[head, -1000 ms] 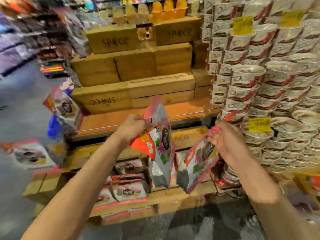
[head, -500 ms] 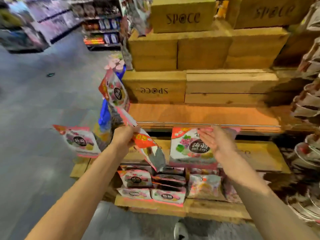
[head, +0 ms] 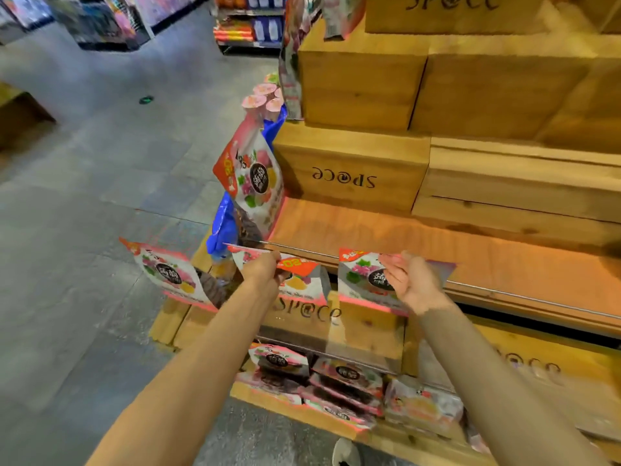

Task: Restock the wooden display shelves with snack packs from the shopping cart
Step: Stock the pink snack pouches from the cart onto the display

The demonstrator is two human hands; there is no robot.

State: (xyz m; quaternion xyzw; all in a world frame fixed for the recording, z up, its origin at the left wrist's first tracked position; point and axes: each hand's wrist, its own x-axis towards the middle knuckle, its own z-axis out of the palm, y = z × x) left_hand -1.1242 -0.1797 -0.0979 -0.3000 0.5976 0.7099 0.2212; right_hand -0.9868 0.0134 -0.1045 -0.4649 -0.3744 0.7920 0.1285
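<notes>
Nearest to you, on the lowest wooden board (head: 322, 420) of the display, several pink-and-white snack packs with dark round labels (head: 339, 381) lie flat in a loose pile.

Above them, your left hand (head: 263, 272) grips the top edge of a pink-and-white pouch with an orange corner tag (head: 295, 280), which hangs down in front of a wooden crate stamped with dark letters (head: 336, 327). Your right hand (head: 411, 284) pinches the top of a second pouch of the same kind (head: 363, 284), with the fingers curled on it; this pack hangs just at the thin metal rail (head: 521, 295) along the front of the orange-toned wooden middle shelf (head: 437, 243). The two packs are close beside each other but apart.

At the left end of the display, one more pouch (head: 168, 274) sticks out over the grey floor (head: 84, 196), and another one (head: 252, 179) stands upright beside a blue bag (head: 223, 227). Further back, plain wooden boxes (head: 363, 85) are stacked in steps.
</notes>
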